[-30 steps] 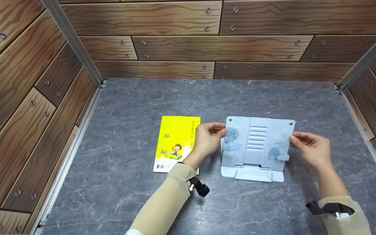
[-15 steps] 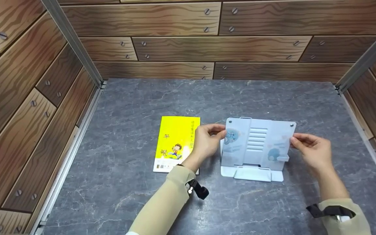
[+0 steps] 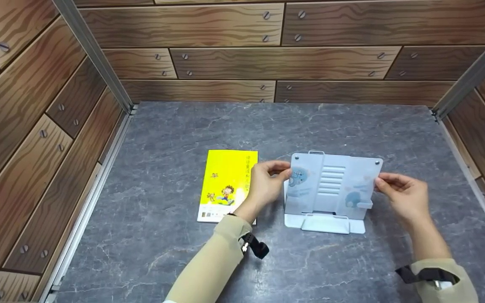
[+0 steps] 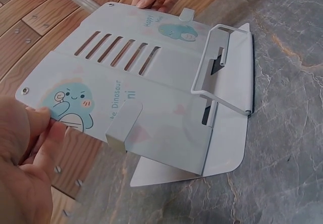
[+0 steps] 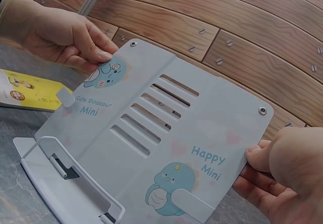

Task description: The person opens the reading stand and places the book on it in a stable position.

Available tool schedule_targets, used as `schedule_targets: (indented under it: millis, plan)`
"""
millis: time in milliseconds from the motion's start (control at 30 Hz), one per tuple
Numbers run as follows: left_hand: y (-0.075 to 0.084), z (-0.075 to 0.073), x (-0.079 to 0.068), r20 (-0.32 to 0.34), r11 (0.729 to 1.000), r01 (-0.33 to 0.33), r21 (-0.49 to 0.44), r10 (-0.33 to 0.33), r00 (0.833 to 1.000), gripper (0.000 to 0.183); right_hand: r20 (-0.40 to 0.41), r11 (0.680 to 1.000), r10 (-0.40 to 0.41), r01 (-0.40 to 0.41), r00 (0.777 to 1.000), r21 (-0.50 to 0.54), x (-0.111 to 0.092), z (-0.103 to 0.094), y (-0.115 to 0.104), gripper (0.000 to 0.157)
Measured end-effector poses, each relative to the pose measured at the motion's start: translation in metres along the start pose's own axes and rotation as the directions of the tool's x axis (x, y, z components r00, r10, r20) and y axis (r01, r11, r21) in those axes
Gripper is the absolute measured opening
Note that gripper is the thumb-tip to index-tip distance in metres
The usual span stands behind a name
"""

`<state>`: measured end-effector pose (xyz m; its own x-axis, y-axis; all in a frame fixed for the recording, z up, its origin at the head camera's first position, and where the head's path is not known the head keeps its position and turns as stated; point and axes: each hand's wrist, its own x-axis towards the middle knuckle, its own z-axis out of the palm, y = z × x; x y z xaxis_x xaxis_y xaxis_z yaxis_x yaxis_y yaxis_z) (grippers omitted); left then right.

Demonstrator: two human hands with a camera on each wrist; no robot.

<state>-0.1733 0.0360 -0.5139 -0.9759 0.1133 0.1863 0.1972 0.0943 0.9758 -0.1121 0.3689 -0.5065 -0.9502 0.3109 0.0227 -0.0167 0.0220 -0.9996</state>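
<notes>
A pale blue-white book stand (image 3: pixel 333 181) with dinosaur prints and slots down its middle stands on the table, its back panel raised and leaning over a flat base (image 4: pixel 234 138). My left hand (image 3: pixel 266 181) pinches the panel's left edge between thumb and fingers. On the opposite edge, my right hand (image 3: pixel 406 195) grips it the same way, thumb in front. A wire bar (image 5: pixel 65 158) runs across the front of the base. Left of the stand lies a yellow book (image 3: pixel 227 181), partly covered by my left hand and wrist.
The grey marbled table (image 3: pixel 162 155) is enclosed by wood-patterned walls (image 3: pixel 225 59) at the back and both sides. Metal rails (image 3: pixel 95 50) run along the corners.
The stand's back panel has tilted slightly, and a wire loop now shows above its top edge. Both hands keep their hold with only a slight shift. The book lies still.
</notes>
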Motion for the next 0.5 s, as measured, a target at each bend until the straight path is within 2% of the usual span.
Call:
schedule_targets:
  millis: [500]
  plan:
    - [0.0028,0.0030,-0.0059,-0.035,0.999,-0.034,0.030,0.035,0.999,0.013,0.000,1.000,-0.031,0.031,1.000,-0.007,-0.0012,0.0006,0.0012,0.021]
